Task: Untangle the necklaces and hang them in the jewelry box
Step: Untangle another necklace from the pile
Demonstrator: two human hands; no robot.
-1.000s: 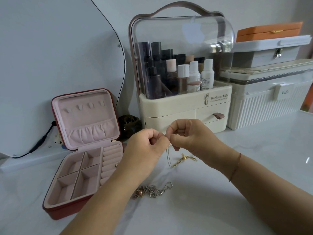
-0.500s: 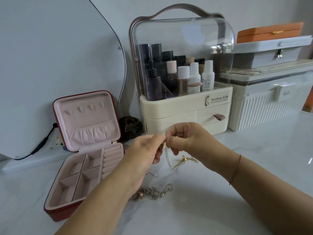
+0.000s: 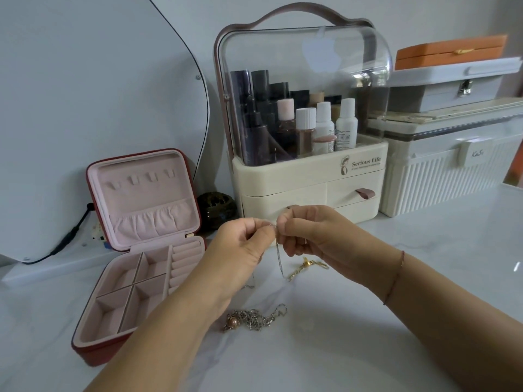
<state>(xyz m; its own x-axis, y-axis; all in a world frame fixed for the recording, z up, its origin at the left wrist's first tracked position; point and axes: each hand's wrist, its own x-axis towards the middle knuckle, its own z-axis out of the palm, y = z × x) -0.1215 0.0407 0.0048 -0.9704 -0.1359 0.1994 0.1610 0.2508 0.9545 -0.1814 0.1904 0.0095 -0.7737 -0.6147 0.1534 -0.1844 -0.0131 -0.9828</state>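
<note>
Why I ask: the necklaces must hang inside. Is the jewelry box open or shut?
Open. The jewelry box lid stands upright, baring pink hooks, pocket and base compartments.

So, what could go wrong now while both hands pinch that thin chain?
The thin chain looks delicate; if the left hand and right hand pull apart hard, it may snap or knot tighter. Its lower end seems caught on the gold chain, so lifting could drag that along.

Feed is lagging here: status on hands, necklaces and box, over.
Left hand, right hand pinch thin silver chain. Gold necklace, chunky chain lie on table. Jewelry box open, hooks bare, way clear.
</note>
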